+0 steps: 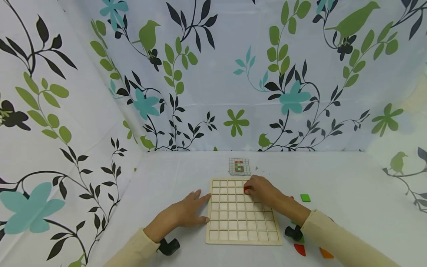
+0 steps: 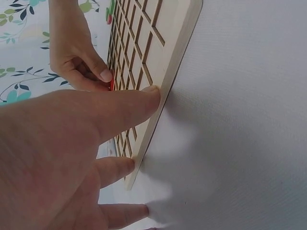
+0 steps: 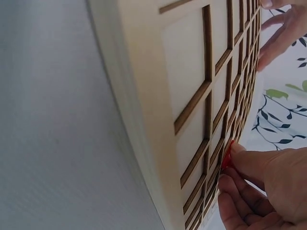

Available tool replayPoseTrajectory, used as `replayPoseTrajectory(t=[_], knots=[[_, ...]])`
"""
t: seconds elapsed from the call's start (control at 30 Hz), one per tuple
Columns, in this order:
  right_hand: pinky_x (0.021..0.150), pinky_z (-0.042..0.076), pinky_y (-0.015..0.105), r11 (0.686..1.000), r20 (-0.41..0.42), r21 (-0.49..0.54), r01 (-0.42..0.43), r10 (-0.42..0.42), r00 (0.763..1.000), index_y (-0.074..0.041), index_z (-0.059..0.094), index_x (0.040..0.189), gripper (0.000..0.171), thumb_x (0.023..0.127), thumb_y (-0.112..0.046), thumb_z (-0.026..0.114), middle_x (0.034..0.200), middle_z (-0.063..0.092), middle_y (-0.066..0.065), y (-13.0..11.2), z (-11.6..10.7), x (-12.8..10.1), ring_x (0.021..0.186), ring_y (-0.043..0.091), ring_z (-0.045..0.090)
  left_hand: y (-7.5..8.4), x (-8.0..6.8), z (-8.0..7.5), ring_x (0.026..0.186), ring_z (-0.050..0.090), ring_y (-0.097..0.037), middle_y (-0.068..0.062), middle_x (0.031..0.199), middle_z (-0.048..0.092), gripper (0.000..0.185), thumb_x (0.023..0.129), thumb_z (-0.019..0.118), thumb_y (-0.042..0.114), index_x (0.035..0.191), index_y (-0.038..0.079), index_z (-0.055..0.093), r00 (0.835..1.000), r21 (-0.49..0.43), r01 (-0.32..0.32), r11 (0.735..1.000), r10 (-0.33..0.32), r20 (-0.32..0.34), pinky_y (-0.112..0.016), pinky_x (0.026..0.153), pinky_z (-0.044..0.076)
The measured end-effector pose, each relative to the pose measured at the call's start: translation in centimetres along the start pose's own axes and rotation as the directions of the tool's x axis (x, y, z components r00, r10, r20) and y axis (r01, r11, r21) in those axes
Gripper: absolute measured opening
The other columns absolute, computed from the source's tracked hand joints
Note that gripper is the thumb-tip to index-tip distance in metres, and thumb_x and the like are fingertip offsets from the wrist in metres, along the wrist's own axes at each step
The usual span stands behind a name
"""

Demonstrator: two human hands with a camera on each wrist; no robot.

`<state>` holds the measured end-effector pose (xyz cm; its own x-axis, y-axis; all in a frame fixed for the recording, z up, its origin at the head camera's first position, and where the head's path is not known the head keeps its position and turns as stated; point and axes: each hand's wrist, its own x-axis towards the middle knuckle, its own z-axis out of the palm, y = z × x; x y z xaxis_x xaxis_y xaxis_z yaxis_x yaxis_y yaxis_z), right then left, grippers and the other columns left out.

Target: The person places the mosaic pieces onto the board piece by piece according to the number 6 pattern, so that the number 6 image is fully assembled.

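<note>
Head view, left to right: your left hand [image 1: 185, 214] lies flat on the white worktop [image 1: 350, 193], fingers [image 1: 200, 196] straight and spread, their tips touching the left edge of the wooden grid board [image 1: 242, 218]. It holds nothing. The left wrist view confirms it, one fingertip pressed against the board's [image 2: 180, 38] rim, the others resting on the cloth beside it.

Across the board, your right hand [image 1: 261, 190] sits over the upper rows, fingers curled, pinching a small red tile [image 1: 245, 190] at a cell near the top, right of centre. From the right wrist view the red tile [image 3: 226, 158] shows as a sliver between fingertip and wooden bars, pressed against the grid; whether it is fully seated cannot be told.

Behind the board, just beyond its top edge, lies a small pattern card [image 1: 239, 166]. To the right, a green tile [image 1: 305, 198] rests alone on the worktop, well apart from the board. Near your right sleeve lie a red piece [image 1: 300, 249] and an orange piece [image 1: 325, 253].
</note>
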<state>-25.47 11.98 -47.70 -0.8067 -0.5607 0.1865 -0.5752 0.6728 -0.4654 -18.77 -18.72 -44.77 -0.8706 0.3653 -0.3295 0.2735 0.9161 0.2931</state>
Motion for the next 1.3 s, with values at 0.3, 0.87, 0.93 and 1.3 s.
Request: replayPoseTrajectory(t=[0.3,0.87,0.93,1.3], knots=[[0.084,0.054,0.038,1.000,-0.088,-0.008,-0.008,0.007,0.996,-0.001,0.071,0.116,0.027,0.092,-0.013,0.074,0.100,0.062,0.003,-0.2,-2.9,0.0,0.096,0.022,0.062,0.1,-0.4,-0.1,0.147,0.023,-0.036,-0.014,0.162,0.026,0.080,0.089,0.071,0.052,0.157,0.027,0.036,1.000,-0.027,0.009,1.000,-0.009,0.002,-0.061,0.106,0.036],[0.088,0.054,0.049,0.975,-0.078,0.062,-0.212,0.216,0.973,-0.003,0.064,0.128,0.040,0.093,-0.020,0.074,0.122,0.064,0.012,6.3,-8.5,-7.9,0.108,0.032,0.062,0.2,-0.3,-0.3,0.148,0.022,-0.036,-0.014,0.162,0.025,0.080,0.090,0.070,0.052,0.157,0.028,0.035,1.000,-0.032,-0.005,0.999,0.005,0.015,-0.062,0.105,0.036],[0.088,0.054,0.050,0.970,-0.054,0.078,-0.232,0.237,0.970,-0.003,0.064,0.129,0.042,0.093,-0.022,0.074,0.124,0.064,0.013,7.3,-8.9,-9.2,0.109,0.033,0.061,0.4,-0.3,-0.3,0.148,0.022,-0.036,-0.015,0.162,0.025,0.080,0.090,0.071,0.052,0.157,0.027,0.035,1.000,-0.030,-0.007,1.000,0.008,0.016,-0.062,0.105,0.036],[0.091,0.053,0.046,0.924,0.101,0.157,-0.349,0.336,0.936,-0.007,0.060,0.135,0.056,0.090,-0.037,0.075,0.131,0.061,0.012,10.2,-8.8,-13.0,0.115,0.033,0.059,0.2,-0.3,-0.5,0.147,0.022,-0.037,-0.016,0.161,0.025,0.080,0.090,0.071,0.051,0.157,0.026,0.035,1.000,-0.016,-0.005,1.000,0.006,0.017,-0.062,0.105,0.036]])
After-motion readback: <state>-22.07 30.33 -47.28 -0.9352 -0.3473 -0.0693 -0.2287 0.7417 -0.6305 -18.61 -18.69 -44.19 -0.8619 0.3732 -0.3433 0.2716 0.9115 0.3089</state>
